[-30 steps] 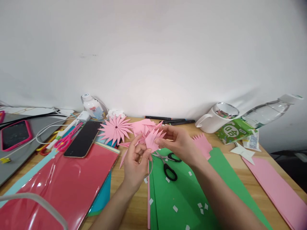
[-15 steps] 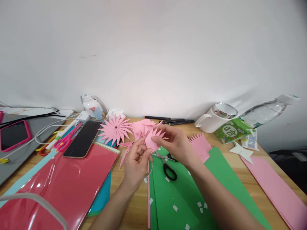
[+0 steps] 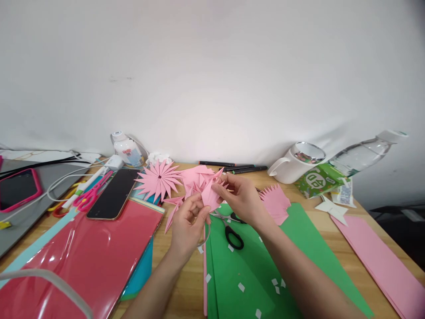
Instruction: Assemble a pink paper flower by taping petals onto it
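Observation:
Both hands meet above the middle of the wooden desk (image 3: pixel 186 288). My left hand (image 3: pixel 187 228) and my right hand (image 3: pixel 244 199) together pinch a folded pink paper piece (image 3: pixel 210 195) with pointed cut edges. Just behind it lie a finished pink paper flower (image 3: pixel 159 179) and more loose pink folded pieces (image 3: pixel 197 175). Black-handled scissors (image 3: pixel 232 230) rest on green paper sheets (image 3: pixel 299 248) right under my right wrist. Another fringed pink piece (image 3: pixel 275 201) lies to the right of my right hand.
A red sheet stack (image 3: pixel 83 257) and a dark phone (image 3: pixel 114 192) lie at left, with pink scissors (image 3: pixel 91 192), cables and a pink-cased phone (image 3: pixel 16 188). At the back stand a small bottle (image 3: pixel 126 148), pens (image 3: pixel 232 166), a white mug (image 3: pixel 295 161), a water bottle (image 3: pixel 361 155). Pink sheets (image 3: pixel 381 261) lie at right.
My right hand has slid slightly left and closer to my left hand over the pink piece. The view has shifted a little; nothing else on the desk moved.

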The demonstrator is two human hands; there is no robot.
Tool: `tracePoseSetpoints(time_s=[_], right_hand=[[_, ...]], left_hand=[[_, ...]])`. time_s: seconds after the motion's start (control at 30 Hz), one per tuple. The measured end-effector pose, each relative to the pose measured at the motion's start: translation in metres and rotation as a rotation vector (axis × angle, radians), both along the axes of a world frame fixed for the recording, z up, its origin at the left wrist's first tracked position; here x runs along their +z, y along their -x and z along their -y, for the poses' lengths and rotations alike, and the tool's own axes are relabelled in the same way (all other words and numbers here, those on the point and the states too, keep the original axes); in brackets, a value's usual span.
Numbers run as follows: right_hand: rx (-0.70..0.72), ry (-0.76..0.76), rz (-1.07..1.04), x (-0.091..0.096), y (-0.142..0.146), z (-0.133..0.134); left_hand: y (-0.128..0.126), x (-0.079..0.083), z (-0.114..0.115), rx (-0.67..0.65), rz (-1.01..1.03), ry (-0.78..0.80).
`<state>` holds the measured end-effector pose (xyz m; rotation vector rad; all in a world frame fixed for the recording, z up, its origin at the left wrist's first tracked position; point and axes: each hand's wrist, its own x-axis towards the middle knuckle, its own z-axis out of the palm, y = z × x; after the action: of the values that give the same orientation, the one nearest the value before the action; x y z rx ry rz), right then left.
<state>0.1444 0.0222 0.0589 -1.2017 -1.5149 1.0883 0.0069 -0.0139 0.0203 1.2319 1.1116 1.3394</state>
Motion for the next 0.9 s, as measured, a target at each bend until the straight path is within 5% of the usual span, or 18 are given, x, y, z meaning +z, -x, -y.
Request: tracePoseSetpoints(time_s=[0.53, 0.9], right_hand=[[0.042, -0.052, -0.033, -0.0061, -0.0029, -0.0023], [0.184, 0.070, -0.147, -0.0063, -0.0061, -0.0013]], left_hand=[[0.0038, -0.0004, -0.0012, -0.051, -0.099, -0.011], [0.0092, -0.0009, -0.0043, -0.067, -0.154, 0.070]])
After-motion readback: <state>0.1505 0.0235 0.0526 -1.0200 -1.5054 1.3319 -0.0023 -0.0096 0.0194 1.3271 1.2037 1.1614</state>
